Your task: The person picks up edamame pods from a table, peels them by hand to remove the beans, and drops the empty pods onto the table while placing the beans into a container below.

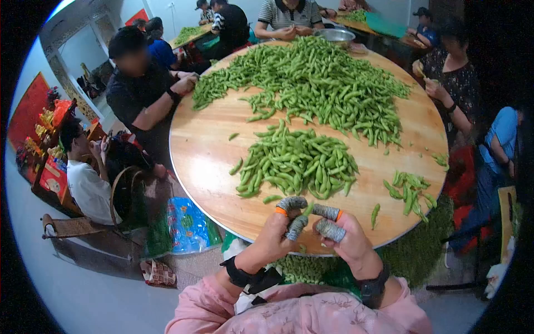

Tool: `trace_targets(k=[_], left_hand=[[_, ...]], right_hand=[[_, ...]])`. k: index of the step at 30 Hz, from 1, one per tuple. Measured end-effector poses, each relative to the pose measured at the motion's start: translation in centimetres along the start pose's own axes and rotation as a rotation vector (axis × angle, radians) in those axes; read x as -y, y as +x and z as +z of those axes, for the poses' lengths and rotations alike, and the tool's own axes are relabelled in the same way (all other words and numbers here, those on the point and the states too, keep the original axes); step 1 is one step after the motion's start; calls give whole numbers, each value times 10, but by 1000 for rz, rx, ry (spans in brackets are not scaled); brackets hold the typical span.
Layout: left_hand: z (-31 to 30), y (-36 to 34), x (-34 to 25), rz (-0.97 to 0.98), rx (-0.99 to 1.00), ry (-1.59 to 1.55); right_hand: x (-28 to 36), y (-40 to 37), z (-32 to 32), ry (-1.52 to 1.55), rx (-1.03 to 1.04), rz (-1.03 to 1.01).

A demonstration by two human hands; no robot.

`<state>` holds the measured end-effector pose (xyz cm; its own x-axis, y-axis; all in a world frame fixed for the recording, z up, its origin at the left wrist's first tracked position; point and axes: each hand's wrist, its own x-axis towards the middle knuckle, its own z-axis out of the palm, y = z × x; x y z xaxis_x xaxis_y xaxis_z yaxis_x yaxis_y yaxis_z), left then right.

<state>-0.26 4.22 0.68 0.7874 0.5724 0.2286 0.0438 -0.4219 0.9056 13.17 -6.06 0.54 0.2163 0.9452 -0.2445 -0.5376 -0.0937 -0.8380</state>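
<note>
At the near edge of the round wooden table (194, 161), both hands have thumb and forefinger wrapped in grey binding with orange bands. My left hand (283, 222) pinches a green pod (308, 209) between its wrapped fingertips. Close beside it, my right hand (339, 228) is curled, its wrapped forefinger near the pod; whether it grips anything is hidden. Just beyond my hands lies a small heap of green pods (300, 161). A single pod (375, 216) rests to the right.
A large pod heap (328, 78) covers the table's far side, with a metal bowl (335, 35) behind. More pods (411, 192) lie at the right edge. Shelled beans (303, 269) sit below the table edge. Several people sit around this and other tables.
</note>
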Motion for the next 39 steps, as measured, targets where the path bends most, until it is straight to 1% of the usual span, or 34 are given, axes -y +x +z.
trace_targets(k=[1, 2, 3, 4, 5, 7, 8, 9, 11, 12, 14, 18, 20, 28, 31, 33, 36, 38, 39], left_hand=[[6, -2, 0, -17, 11, -14], [15, -5, 1, -12, 24, -231], [22, -8, 0, -9, 30, -448], [24, -8, -7, -42, 44, -594], [24, -10, -7, -57, 49, -605], [22, -14, -5, -297, 32, -421], [25, -14, -2, -261, -16, -446], [26, -14, -1, -265, -14, -448], [24, -16, 1, -172, 59, -261], [23, -18, 0, -179, 59, -263], [20, -17, -5, -143, 52, -102], [15, -16, -8, -129, 122, 0], [13, -14, -10, -46, 135, 81], [13, -15, -13, -52, 151, 147], [13, -17, -12, -50, 157, 152], [12, -17, -12, -36, 170, 164], [12, -17, -14, -26, 176, 160], [15, -19, -14, -81, 167, 99], [16, -19, -14, -77, 167, 100]], right_hand=[[0, 1, -1, 16, 33, -18], [-1, 0, -2, 33, 63, -34], [-3, -2, -4, 40, 44, -16], [-3, -3, -6, 10, 58, -48], [-2, -4, -7, -19, 75, -83], [1, -8, -6, 5, 49, -79], [1, -9, -6, -4, 36, -92], [1, -9, -6, -14, 25, -106], [2, -12, -6, -31, -6, -82], [2, -14, -6, -49, -37, -61], [5, -16, -8, -63, -24, -65], [9, -19, -10, -113, 6, -56], [9, -20, -11, -114, -4, -48], [11, -21, -11, -56, 22, -43], [13, -23, -11, -62, -40, -2], [13, -23, -11, -87, -6, -28], [13, -23, -12, -138, -27, -24], [12, -22, -11, -192, -40, -58], [11, -23, -11, -244, -57, -89]])
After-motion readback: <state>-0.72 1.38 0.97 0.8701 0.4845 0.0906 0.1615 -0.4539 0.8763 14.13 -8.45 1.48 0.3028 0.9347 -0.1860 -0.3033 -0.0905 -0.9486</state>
